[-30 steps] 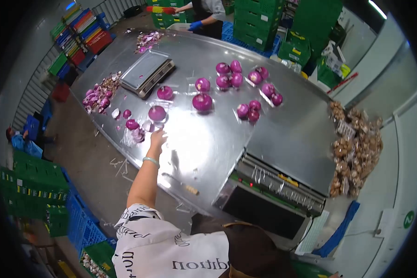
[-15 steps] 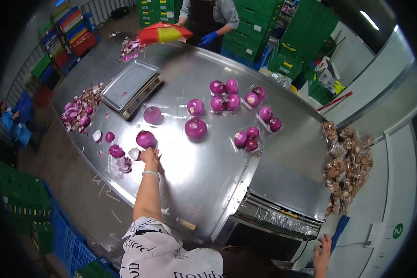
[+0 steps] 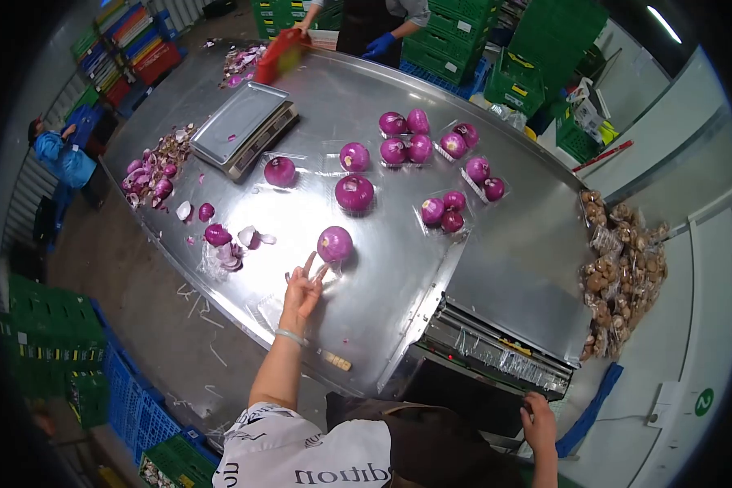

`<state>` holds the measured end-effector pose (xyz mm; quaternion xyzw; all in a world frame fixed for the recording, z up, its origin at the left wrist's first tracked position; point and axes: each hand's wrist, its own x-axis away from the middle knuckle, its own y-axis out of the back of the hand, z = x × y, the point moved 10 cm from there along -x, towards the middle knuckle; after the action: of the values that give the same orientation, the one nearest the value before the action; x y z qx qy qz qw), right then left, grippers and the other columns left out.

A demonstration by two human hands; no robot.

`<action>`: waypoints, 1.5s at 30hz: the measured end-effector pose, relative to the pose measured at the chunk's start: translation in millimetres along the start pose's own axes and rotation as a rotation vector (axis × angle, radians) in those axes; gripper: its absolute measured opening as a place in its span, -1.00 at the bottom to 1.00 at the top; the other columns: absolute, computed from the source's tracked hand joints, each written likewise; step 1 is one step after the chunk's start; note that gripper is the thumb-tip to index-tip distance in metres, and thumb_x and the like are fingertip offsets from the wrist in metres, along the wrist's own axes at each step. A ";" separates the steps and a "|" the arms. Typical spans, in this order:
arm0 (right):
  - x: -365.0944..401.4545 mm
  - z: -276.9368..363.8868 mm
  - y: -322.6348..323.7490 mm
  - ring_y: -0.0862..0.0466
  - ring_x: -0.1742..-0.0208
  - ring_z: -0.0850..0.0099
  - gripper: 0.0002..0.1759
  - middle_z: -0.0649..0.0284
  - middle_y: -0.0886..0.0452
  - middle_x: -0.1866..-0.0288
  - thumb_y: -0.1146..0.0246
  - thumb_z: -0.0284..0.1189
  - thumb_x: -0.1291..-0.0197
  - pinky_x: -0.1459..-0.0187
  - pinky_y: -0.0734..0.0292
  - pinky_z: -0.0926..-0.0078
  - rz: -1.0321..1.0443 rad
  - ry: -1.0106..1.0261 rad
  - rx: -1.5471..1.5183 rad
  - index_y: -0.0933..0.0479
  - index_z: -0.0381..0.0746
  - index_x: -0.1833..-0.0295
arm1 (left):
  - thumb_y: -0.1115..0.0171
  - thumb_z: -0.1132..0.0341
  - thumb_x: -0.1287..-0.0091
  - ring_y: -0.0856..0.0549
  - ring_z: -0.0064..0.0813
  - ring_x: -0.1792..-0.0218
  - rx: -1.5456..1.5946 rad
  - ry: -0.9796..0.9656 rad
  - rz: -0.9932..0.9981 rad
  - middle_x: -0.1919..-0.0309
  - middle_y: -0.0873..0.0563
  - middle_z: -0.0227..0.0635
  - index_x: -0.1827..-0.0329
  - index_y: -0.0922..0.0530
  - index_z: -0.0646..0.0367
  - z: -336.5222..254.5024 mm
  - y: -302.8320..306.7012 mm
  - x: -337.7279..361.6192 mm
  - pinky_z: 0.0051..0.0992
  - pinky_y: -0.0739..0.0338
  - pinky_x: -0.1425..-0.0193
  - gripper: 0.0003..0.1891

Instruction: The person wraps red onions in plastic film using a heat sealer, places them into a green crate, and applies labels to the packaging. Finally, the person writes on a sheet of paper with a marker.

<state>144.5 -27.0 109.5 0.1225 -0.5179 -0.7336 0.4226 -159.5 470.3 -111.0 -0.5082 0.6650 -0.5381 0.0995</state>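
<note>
My left hand (image 3: 303, 294) is over the metal table (image 3: 398, 309), fingers spread, just below a large red onion (image 3: 335, 244). It holds nothing. My right hand (image 3: 538, 420) hangs at the lower right beside the wrapping machine (image 3: 496, 358), fingers apart and empty. Farther back are a single onion (image 3: 354, 193) and another (image 3: 280, 172), each on clear trays. Toward the right, small onions (image 3: 453, 221) sit in clear trays in groups of two or three. To the left of my left hand lie a small onion (image 3: 217, 235) and peeled skins (image 3: 229, 257).
A scale (image 3: 240, 130) stands at the back left. Onion scraps (image 3: 150, 175) line the left edge. Bagged mushrooms (image 3: 622, 276) are piled at the right. Across the table a person (image 3: 370, 24) holds a red object (image 3: 280, 57). Another person (image 3: 61, 154) stands at the far left.
My left hand has moved right and opened, and the large onion near it now sits farther right. The co-worker's red object has tilted. The view has shifted slightly.
</note>
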 end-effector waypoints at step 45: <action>-363.6 248.2 -199.7 -0.43 -0.28 0.02 -0.05 0.08 -0.39 -0.29 -0.54 -0.20 0.26 -0.13 -0.52 0.09 0.490 0.568 0.831 -0.31 -0.06 -0.35 | -0.09 0.57 -0.17 -0.72 -0.45 0.21 -0.839 -0.212 -0.323 0.04 -0.67 -0.23 0.00 -0.51 0.23 -5.2 -7.4 96.7 -0.56 -0.51 0.30 -0.69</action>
<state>115.6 428.6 -49.2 0.3474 -0.6426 -0.2862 0.6200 -203.7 398.5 -62.8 -0.6539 0.7237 -0.1763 -0.1327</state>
